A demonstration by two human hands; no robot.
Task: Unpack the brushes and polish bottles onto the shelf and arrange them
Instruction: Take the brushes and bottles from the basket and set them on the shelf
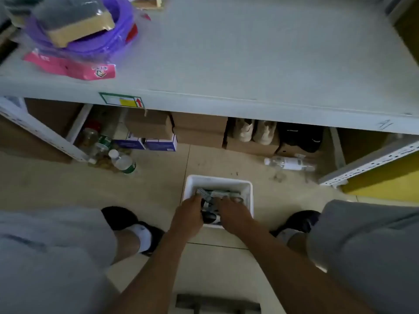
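A white plastic bin (246, 186) stands on the tiled floor between my feet. Inside it lie packaged brushes (215, 194) and dark items that are too blurred to tell apart. Both my hands reach down into the bin. My left hand (189, 214) curls its fingers around the left end of the packaged items. My right hand (233, 214) is closed over items at the right side; what it grips is hidden under the fingers. The grey shelf (249, 53) stretches across the top of the view, above the bin.
On the shelf's left end sit purple basins (108, 39) with sponges (77, 21) and a pink packet (68, 66). Under the shelf are cardboard boxes (197, 130), shoes (254, 130) and jars. Plastic bottles (123, 162) lie on the floor. A yellow panel (385, 177) is at right.
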